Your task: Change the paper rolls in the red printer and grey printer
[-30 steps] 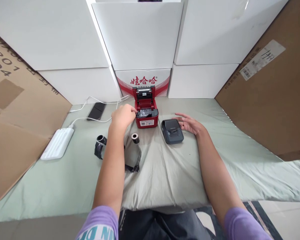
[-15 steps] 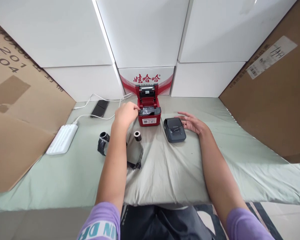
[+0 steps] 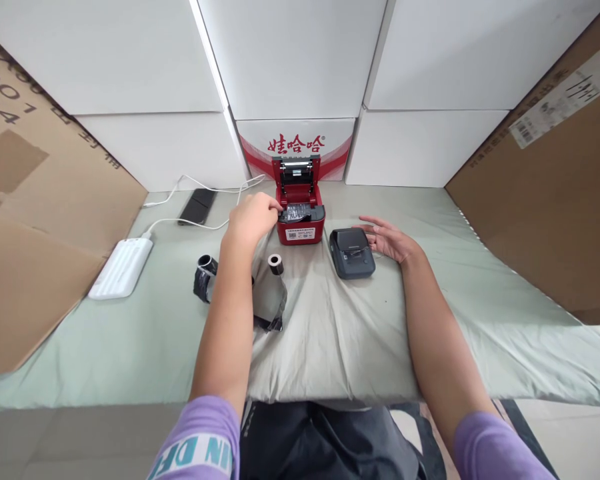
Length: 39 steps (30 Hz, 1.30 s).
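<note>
A red label printer (image 3: 301, 233) stands at the back middle of the cloth with its lid raised and a dark, shiny roll inside. At its left rim is my left hand (image 3: 254, 215), fingers curled with the tips on the edge of the compartment; exactly what they pinch is hidden. A small dark grey portable printer (image 3: 354, 260) lies to the right, lid side up. My right hand (image 3: 391, 241) rests just beyond its right side, fingers stretched out and holding nothing. Loose black ribbon film (image 3: 283, 308) with a small core (image 3: 275, 264) lies near my left forearm, which partly covers it.
On the left lie a white power bank (image 3: 121, 268), a black phone (image 3: 197, 206) and a white cable (image 3: 190, 223). Cardboard flaps (image 3: 100, 220) stand on both sides, and white boxes (image 3: 300, 60) form a wall behind. The green cloth (image 3: 325, 360) is wrinkled.
The camera view has shifted slightly, so everything sits a bit higher in it. Both hands hold nearly the same places: left at the red printer, right beside the grey one.
</note>
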Motion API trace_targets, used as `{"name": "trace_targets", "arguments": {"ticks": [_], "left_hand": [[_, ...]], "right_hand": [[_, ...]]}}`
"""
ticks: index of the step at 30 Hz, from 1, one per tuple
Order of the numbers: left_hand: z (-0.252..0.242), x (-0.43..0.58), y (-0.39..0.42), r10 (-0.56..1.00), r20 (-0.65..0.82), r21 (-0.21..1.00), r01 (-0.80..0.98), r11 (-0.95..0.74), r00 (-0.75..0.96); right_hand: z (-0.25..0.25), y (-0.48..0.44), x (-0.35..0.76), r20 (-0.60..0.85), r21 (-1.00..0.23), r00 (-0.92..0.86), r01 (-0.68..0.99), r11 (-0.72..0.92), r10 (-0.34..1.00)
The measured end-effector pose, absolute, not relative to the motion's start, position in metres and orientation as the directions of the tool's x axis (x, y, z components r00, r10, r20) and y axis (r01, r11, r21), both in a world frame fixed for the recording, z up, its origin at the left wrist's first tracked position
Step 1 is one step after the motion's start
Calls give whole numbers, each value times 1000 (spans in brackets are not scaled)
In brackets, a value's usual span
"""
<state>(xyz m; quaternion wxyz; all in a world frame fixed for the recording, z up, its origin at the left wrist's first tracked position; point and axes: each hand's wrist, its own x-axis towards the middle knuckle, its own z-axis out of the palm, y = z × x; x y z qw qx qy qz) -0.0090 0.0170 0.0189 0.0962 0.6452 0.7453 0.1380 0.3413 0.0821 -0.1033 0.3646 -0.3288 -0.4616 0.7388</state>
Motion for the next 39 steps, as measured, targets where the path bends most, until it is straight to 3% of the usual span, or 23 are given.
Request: {"name": "trace_targets", "arguments": {"ticks": [25,39], "left_hand": [[17,-8,19,996,35,376,924,67,-86],[17,-6,16,998,37,338,940,41,-57]], "right_hand": [[-104,82,342,-151,-922,-523,-231,-310,839],[-102,78,340,-141,-917,-507,-257,-305,851]]}}
